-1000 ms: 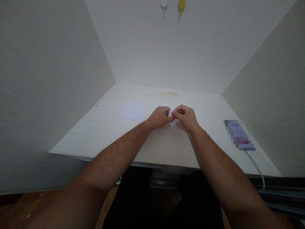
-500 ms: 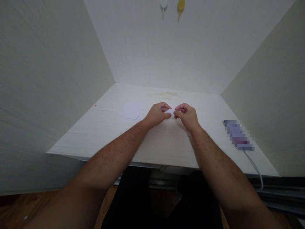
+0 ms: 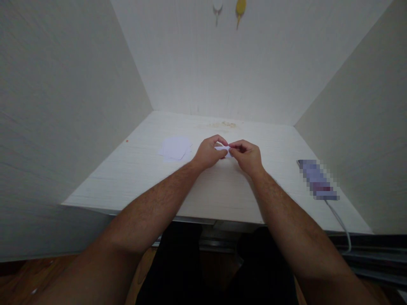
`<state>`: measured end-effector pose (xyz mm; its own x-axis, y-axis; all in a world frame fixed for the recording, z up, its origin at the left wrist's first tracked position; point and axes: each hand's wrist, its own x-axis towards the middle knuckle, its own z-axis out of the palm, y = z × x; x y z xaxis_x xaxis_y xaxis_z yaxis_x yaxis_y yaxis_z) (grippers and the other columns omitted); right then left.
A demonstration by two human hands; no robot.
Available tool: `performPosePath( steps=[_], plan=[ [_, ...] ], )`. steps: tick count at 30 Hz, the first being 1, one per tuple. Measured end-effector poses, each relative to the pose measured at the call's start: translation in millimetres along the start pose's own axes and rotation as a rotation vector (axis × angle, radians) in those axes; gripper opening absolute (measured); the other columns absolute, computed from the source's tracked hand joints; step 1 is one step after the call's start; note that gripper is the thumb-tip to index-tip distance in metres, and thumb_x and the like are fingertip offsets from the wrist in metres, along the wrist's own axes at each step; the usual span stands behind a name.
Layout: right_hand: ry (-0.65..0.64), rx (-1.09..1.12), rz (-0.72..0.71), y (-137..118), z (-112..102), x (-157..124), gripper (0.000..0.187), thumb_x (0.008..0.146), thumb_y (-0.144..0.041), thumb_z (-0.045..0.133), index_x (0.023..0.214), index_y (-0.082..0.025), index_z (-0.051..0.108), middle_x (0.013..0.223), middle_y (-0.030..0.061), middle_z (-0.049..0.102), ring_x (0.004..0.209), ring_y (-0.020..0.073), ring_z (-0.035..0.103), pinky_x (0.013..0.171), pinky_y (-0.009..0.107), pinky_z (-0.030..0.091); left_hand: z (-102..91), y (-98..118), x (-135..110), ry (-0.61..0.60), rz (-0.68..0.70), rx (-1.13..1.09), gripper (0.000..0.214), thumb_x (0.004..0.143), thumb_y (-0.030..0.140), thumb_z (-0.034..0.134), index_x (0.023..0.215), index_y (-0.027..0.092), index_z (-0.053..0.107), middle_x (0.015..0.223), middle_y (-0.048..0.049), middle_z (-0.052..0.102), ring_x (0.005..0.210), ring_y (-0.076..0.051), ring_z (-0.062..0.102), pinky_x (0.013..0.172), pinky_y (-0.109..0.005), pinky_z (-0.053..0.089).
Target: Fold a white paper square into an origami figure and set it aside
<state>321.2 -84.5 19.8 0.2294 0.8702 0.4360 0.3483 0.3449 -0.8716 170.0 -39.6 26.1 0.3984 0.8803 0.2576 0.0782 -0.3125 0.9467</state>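
Observation:
Both of my hands meet over the middle of the white table (image 3: 133, 173). My left hand (image 3: 208, 153) and my right hand (image 3: 246, 156) each pinch one small folded piece of white paper (image 3: 223, 150) between thumb and fingers. The paper is held low, at or just above the tabletop, and most of it is hidden by my fingers. A short stack of white paper squares (image 3: 176, 148) lies on the table to the left of my left hand.
White walls close in the table on the left, back and right. A blurred flat device (image 3: 318, 179) with a white cable (image 3: 340, 222) lies near the right edge. A yellow object (image 3: 240, 9) and a grey one (image 3: 217, 10) hang on the back wall.
My hands have moved a little away from me and lower, with the folded paper still pinched between them. It hung down as a point before and now lies flatter between my fingertips.

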Motion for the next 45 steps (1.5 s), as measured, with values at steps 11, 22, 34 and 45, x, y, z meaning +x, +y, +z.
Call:
performPosePath(
  steps=[11, 22, 34, 45],
  plan=[
    [-0.133, -0.018, 0.130, 1.8, -3.0, 2.8, 0.013, 0.067, -0.027, 0.070, 0.074, -0.017, 0.066, 0.065, 0.0010, 0.066, 0.058, 0.0119, 0.057, 0.056, 0.026, 0.044, -1.1, 1.7, -3.8, -0.002, 0.104, 0.185, 0.014, 0.067, 0.017, 0.066, 0.079, 0.016, 0.061, 0.062, 0.0029, 0.061, 0.056, -0.008, 0.054, 0.054, -0.019, 0.040],
    [-0.111, -0.169, 0.029, 1.0, -2.4, 0.0, 0.008, 0.074, -0.025, 0.065, 0.076, -0.017, 0.064, 0.067, 0.0007, 0.065, 0.059, 0.0117, 0.055, 0.058, 0.026, 0.043, 2.0, 2.6, -2.3, -0.006, 0.009, 0.033, 0.015, 0.065, 0.012, 0.068, 0.077, 0.015, 0.060, 0.060, 0.0017, 0.062, 0.052, -0.008, 0.057, 0.050, -0.019, 0.044],
    [-0.036, -0.200, -0.070, -0.6, -0.3, -3.8, 0.008, 0.075, -0.026, 0.064, 0.075, -0.018, 0.065, 0.063, -0.0007, 0.064, 0.055, 0.0107, 0.053, 0.055, 0.025, 0.042, 3.6, 5.9, -3.3, -0.009, -0.092, -0.132, 0.012, 0.070, 0.010, 0.064, 0.080, 0.014, 0.061, 0.062, 0.0000, 0.064, 0.055, -0.011, 0.064, 0.054, -0.023, 0.054],
    [-0.100, -0.339, -0.063, -1.3, -1.9, -3.3, 0.009, 0.078, -0.025, 0.060, 0.074, -0.018, 0.065, 0.065, 0.0007, 0.065, 0.057, 0.0121, 0.055, 0.056, 0.026, 0.041, -0.8, 4.9, -3.7, -0.067, 0.070, 0.116, 0.018, 0.071, 0.014, 0.066, 0.088, 0.015, 0.063, 0.066, -0.0002, 0.067, 0.056, -0.010, 0.064, 0.052, -0.018, 0.049]
  ],
)
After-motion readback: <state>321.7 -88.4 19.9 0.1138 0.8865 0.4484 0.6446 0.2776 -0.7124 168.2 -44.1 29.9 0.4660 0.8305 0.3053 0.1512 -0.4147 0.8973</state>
